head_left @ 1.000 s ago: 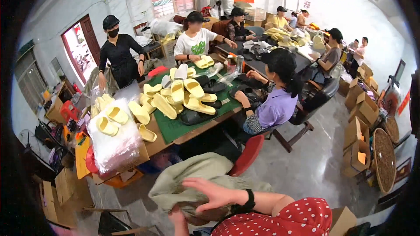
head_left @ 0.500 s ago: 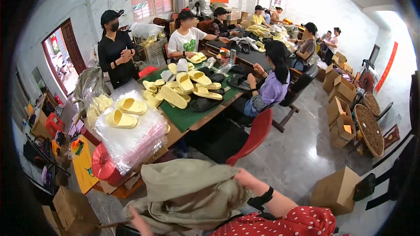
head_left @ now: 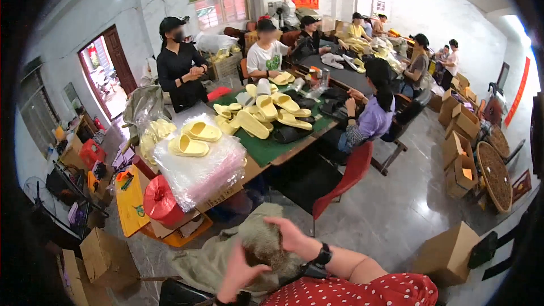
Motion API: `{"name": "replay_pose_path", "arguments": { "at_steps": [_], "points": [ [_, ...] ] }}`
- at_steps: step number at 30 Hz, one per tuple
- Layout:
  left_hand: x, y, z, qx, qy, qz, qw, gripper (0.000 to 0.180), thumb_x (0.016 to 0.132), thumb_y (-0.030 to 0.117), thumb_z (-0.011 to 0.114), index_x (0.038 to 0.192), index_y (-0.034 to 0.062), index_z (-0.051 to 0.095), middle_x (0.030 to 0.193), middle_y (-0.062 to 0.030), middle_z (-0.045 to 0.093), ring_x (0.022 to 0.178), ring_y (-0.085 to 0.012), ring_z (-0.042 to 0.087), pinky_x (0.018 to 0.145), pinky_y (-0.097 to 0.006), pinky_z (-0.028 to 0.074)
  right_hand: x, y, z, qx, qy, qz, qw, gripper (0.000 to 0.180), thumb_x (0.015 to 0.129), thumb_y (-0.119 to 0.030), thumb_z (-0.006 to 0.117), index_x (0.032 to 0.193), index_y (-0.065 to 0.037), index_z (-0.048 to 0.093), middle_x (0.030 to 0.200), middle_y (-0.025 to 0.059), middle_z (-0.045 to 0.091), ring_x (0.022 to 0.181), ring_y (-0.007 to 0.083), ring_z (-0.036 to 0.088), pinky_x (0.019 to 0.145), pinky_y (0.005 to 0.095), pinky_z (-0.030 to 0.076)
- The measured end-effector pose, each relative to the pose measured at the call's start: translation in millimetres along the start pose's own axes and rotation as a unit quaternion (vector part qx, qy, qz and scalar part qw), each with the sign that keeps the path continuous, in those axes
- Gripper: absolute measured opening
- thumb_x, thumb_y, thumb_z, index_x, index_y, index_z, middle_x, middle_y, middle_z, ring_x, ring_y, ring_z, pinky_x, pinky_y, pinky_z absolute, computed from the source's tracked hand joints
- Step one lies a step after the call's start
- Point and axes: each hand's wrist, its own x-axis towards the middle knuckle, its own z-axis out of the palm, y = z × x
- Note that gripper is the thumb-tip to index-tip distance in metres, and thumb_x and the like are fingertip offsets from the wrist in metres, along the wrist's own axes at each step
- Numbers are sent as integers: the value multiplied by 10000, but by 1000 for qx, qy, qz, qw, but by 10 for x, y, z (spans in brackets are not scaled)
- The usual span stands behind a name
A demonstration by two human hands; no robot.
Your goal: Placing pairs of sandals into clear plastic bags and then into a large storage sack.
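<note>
Low in front of me, a grey-green cloth (head_left: pixel 212 255) lies bunched over something I cannot make out. Its near part shows a brownish, rough-looking patch (head_left: pixel 275 249) between my hands. My left hand (head_left: pixel 241 272) is beside this patch, thumb and fingers spread apart and curved. On the patch's other side, my right hand (head_left: pixel 292 235) has its fingers stretched toward the cloth's upper edge, thumb apart. It seems to touch the cloth; no firm grip shows. A dark strap circles each wrist.
Ahead stands a worktable with a green mat (head_left: pixel 255 150) and a heap of yellow slippers (head_left: pixel 266 107). Plastic bags (head_left: pixel 198 184) and a red roll (head_left: pixel 161 198) lie at its near end. A red-backed chair (head_left: pixel 343 184) and cardboard boxes (head_left: pixel 447 249) stand nearby. Several people sit or stand around the tables.
The raised cloth has dropped and bunched lower. My right hand has left the cloth's corner and moved left; my left hand has come up and inward. The view has turned slightly left.
</note>
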Motion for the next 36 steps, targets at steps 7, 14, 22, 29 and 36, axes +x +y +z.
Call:
{"name": "replay_pose_path", "arguments": {
  "at_steps": [7, 14, 22, 29, 36],
  "points": [
    [95, -322, 41, -36, 113, -60, 991, 328, 778, 29, 523, 1089, -56, 581, 947, -295, 640, 927, -490, 583, 778, -482, 486, 153, -488, 49, -101, -168, -44, 980, 278, 921, -69, 585, 1195, -24, 567, 1102, 83, 653, 1021, 223, 634, 930, 371, 505],
    [-235, -526, -728, 100, 156, -46, 982, 134, 865, 78, 550, 884, -54, 559, 826, -232, 546, 810, -447, 530, 699, -462, 425, 367, -1517, -551, -163, -68, -166, 970, 267, 929, -73, 579, 1185, 1, 566, 1110, 107, 654, 977, 238, 657, 845, 392, 543],
    [-1030, -1637, -1331, 91, 349, -136, 923, 247, 922, 178, 516, 969, -45, 612, 902, -215, 615, 870, -362, 580, 778, -438, 447, 748, -2305, -963, -56, 40, -342, 937, 303, 920, -202, 590, 1157, -17, 625, 1102, 98, 653, 978, 249, 615, 880, 373, 491],
    [-576, -534, -1591, -295, 429, -54, 852, 327, 979, 178, 504, 1212, -40, 576, 1121, -55, 637, 1017, -139, 578, 910, -273, 439, 840, -2837, -1461, -101, 154, -345, 921, 334, 975, -185, 543, 1212, 45, 590, 1167, 118, 637, 999, 270, 639, 842, 427, 519],
    [-478, 811, -1607, -345, 406, -32, 846, 325, 946, 157, 569, 1215, -25, 588, 1111, -74, 655, 1016, -149, 617, 881, -289, 478, 262, -1319, -297, -713, -78, -520, 465, 1025, 628, -345, 866, 1441, -8, 341, 1483, 195, 344, 1370, 370, 317, 1141, 461, 242]
  ]
}}
